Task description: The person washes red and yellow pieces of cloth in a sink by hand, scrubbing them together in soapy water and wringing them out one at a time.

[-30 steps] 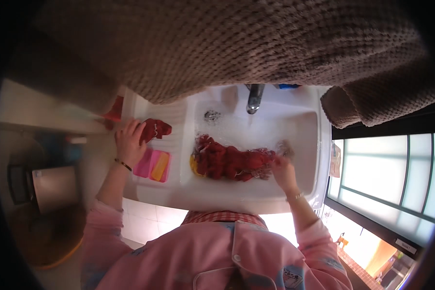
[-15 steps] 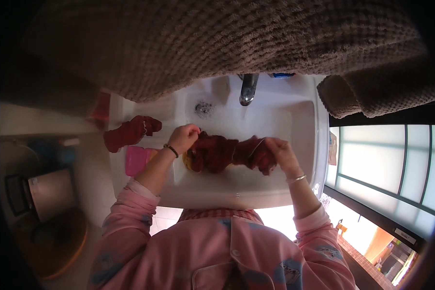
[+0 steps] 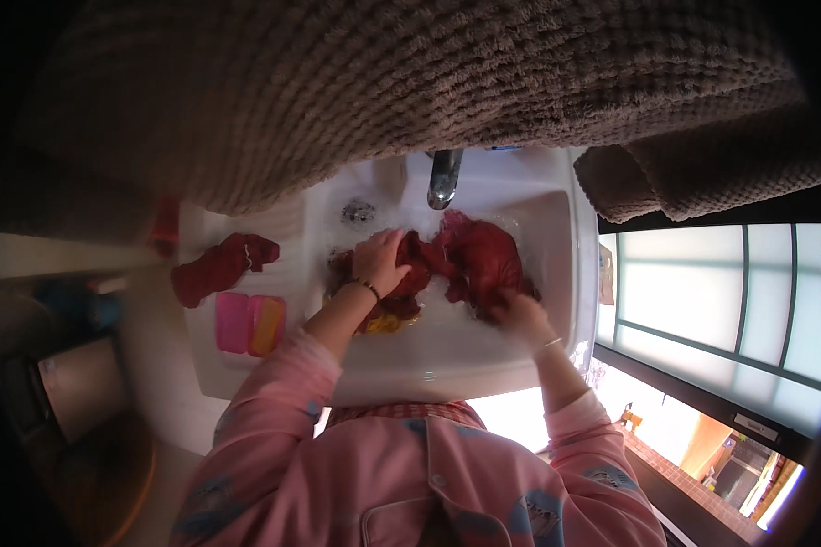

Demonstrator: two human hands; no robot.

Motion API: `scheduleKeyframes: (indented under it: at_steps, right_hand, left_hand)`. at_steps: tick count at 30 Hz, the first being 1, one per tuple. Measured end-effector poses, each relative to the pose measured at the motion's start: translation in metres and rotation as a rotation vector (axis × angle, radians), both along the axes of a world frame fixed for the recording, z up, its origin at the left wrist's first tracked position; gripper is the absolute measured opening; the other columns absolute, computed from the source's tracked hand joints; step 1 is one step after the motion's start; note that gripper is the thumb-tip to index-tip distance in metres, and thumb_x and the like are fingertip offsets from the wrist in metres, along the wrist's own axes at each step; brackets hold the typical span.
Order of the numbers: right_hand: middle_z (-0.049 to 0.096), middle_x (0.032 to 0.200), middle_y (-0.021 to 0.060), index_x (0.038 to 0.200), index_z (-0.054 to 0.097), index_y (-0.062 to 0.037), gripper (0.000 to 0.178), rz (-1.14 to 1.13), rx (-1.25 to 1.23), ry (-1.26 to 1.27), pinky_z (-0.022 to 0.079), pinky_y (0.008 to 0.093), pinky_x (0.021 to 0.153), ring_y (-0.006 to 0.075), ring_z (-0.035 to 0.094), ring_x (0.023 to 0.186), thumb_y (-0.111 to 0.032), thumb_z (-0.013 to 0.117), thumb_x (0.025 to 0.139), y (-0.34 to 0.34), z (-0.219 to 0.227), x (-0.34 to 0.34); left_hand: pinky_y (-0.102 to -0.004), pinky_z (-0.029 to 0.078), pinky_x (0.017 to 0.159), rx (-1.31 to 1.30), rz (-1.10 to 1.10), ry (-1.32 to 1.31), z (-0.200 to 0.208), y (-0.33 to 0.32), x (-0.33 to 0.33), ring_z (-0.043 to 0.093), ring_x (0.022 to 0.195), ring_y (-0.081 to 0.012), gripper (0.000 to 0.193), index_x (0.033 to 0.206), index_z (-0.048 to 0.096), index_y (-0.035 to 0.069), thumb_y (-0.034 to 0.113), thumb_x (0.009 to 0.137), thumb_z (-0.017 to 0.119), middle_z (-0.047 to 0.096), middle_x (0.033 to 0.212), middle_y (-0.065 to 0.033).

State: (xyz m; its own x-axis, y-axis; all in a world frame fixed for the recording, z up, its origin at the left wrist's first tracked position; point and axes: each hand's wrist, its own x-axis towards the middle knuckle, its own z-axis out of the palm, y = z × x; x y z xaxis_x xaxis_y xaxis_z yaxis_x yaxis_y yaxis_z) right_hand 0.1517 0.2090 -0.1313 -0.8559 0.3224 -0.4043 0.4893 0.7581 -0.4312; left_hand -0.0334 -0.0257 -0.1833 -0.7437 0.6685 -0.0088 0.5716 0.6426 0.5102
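Note:
Dark red wet cloth (image 3: 483,255) lies bunched across the white sink (image 3: 556,246), its right part puffed up. My left hand (image 3: 380,262) rests on the left part of it, fingers stretched out and thumb apart. My right hand (image 3: 524,319) is at the cloth's lower right edge, its fingers blurred and partly hidden. A bit of yellow cloth (image 3: 390,324) shows under the red by my left wrist. Another bunched red cloth (image 3: 219,269) with a pale string lies on the ridged ledge at the left.
An open pink soap box (image 3: 233,321) with a yellow-orange bar (image 3: 266,325) sits on the left ledge. The metal faucet (image 3: 444,178) reaches over the basin's far side. A thick brown-grey towel (image 3: 429,82) hangs across the top. Frosted panes (image 3: 693,273) stand at the right.
The red cloth, stretched between both hands before, now lies lower and spread in the basin. My left hand has moved right and its fingers have opened. The view has shifted slightly.

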Motion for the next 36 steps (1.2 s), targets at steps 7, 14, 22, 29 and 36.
scheduleKeyframes:
  at_steps: [7,14,22,29,36]
  right_hand:
    - [0.054,0.112,0.0159,0.118,0.050,-0.0080,0.051,0.106,0.186,0.300,0.042,0.0405,0.086,0.0353,0.050,0.104,-0.022,0.066,0.072,-0.080,-0.009,-0.022]
    - [0.062,0.092,0.0152,0.110,0.057,-0.0066,0.039,-0.084,-0.327,0.293,0.047,0.0402,0.078,0.0326,0.058,0.089,-0.012,0.062,0.072,-0.072,-0.029,-0.019]
    - [0.063,0.073,0.0040,0.098,0.062,0.0045,0.019,-0.156,-0.748,0.519,0.047,0.0219,0.061,0.0077,0.056,0.066,-0.001,0.051,0.083,-0.007,0.186,-0.038]
    - [0.057,0.091,0.0047,0.098,0.062,0.0003,0.026,-0.031,-0.529,1.040,0.046,0.0231,0.073,0.0127,0.056,0.085,0.009,0.053,0.075,-0.010,0.284,-0.046]
    - [0.059,0.083,0.0115,0.089,0.064,-0.0101,0.015,0.282,-0.014,0.555,0.049,0.0409,0.071,0.0339,0.058,0.079,-0.013,0.059,0.075,0.005,0.065,0.010]
  left_hand:
    - [-0.0356,0.046,0.081,0.055,0.000,-0.629,0.018,-0.001,0.034,0.058,0.093,-0.0287,0.037,0.101,0.057,0.004,0.018,0.068,0.066,0.062,0.099,-0.0139]
    - [-0.0270,0.044,0.069,0.593,-0.095,-0.367,0.145,-0.036,0.028,0.056,0.073,-0.0179,0.010,0.077,0.054,0.004,-0.002,0.070,0.058,0.056,0.075,-0.0059]
    - [-0.0304,0.047,0.077,0.550,-0.018,-0.057,0.211,-0.052,0.020,0.059,0.090,-0.0205,0.024,0.099,0.056,0.002,0.002,0.075,0.060,0.060,0.096,-0.0100]
    - [-0.0302,0.045,0.073,0.739,0.123,-0.054,0.267,-0.042,0.026,0.056,0.081,-0.0236,0.021,0.096,0.054,0.002,0.001,0.075,0.057,0.057,0.089,-0.0101]
    - [-0.0355,0.045,0.075,0.451,-0.130,-0.106,0.128,-0.087,0.031,0.054,0.085,-0.0316,0.018,0.084,0.053,0.003,-0.006,0.069,0.052,0.054,0.088,-0.0130]
